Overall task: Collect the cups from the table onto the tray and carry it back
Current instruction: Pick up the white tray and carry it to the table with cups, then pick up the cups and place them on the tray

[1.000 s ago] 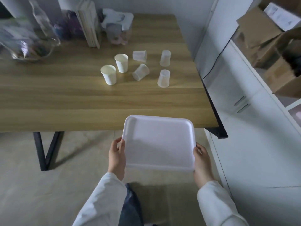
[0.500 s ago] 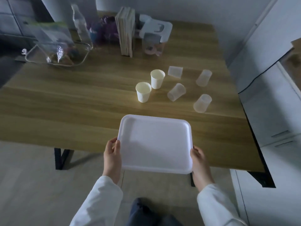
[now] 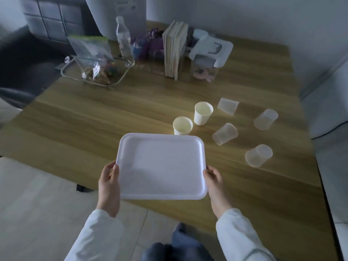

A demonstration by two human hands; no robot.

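I've got the tray [image 3: 162, 166] up in both hands, over the near edge of the wooden table [image 3: 94, 129]. It's white, rectangular w/ rounded corners and a low raised rim, matte, nothing on it. Held roughly level, far edge tipped a bit away from me.

Left hand [image 3: 109, 187] is clamped on the tray's left rim, thumb on top, fingers curled under. Right hand [image 3: 216, 187] grips the right rim near the near corner, thumb on the rim, rest of fingers hidden below. Both in pale long sleeves.

Cups sit beyond and to the right of the tray, all on the table top. Two are opaque cream paper cups, upright, mouths up: near paper cup [image 3: 182, 126] is just behind the tray's far edge, its base hidden by the rim; far paper cup [image 3: 203, 113] is just beside it, back-right. Four are translucent plastic: flat-looking cup [image 3: 227, 106] furthest back, middle clear cup [image 3: 225, 133] lying tilted on its side, far-right clear cup [image 3: 265, 119], and near-right clear cup [image 3: 259, 155]. Can't tell for sure if the last two stand inverted or lean; picture's soft there.

Back of table: books [image 3: 174, 49], bottle [image 3: 124, 41], glass dish [image 3: 96, 72] w/ a bag in it.
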